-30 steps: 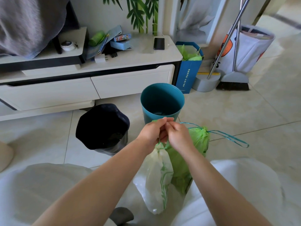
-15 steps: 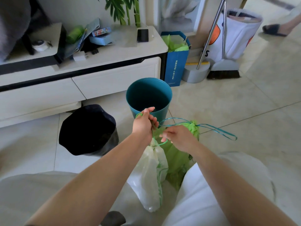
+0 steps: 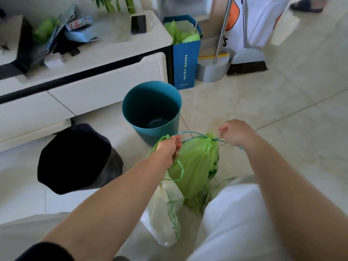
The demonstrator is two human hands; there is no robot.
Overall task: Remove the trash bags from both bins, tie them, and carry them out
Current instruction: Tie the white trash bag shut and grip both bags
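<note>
A green trash bag [image 3: 195,166] with a gathered neck hangs between my knees, and a white bag with green print [image 3: 165,210] hangs beside it. My left hand [image 3: 168,147] grips the green drawstring loops of both bags. My right hand [image 3: 235,131] is closed on the blue-green drawstring [image 3: 192,133], held taut to the right of the bag's neck. The teal bin [image 3: 152,110] stands behind the bags with no bag in it. The black bin [image 3: 79,159], tipped toward me, sits to the left.
A white low cabinet [image 3: 90,87] with clutter and a phone runs along the left. A blue paper bag [image 3: 186,53], a mop bucket [image 3: 212,68] and a broom [image 3: 246,61] stand at the back. A person's sandalled foot [image 3: 307,4] shows top right.
My hands have parted: the right one moved right, drawing the string out of the green bag's neck, while the left stayed on the loops. The view shifted right.
</note>
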